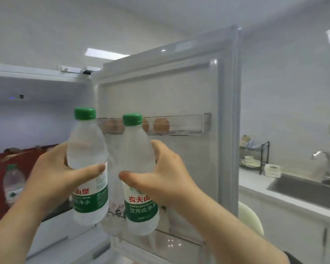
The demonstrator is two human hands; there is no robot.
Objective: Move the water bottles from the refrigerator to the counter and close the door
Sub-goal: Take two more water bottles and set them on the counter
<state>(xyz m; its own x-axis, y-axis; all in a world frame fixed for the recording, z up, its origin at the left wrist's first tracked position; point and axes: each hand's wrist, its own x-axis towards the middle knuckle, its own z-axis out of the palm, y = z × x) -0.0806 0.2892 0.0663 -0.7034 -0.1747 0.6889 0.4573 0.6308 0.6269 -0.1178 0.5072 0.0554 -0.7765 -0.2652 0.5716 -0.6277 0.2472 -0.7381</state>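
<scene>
Both forearms reach up from the bottom edge, each hand carrying a bottle. Left hand [51, 174] has its fingers clenched round the left bottle [88, 164], thumb across the front just above the green label. Right hand [166, 178] grips the right bottle [139, 172] the same way, thumb pointing inward. Bottles upright, long axes near vertical, green caps on top, side by side and just apart, held in the air in front of the open fridge.

Fridge door [179, 88] stands open behind the right bottle, a door shelf [189, 122] holding eggs [161, 125]. A third bottle [13, 181] shows blurred inside the fridge, low left, beyond the left hand.

Bench [255, 180] with sink [305, 191] and tap [322, 161] lies well to the right, past the door's outer edge. Right hand is the nearer. Judgement: the carry has to swing rightward around the door, right bottle landing first; door not yet shut, third bottle left to fetch.
</scene>
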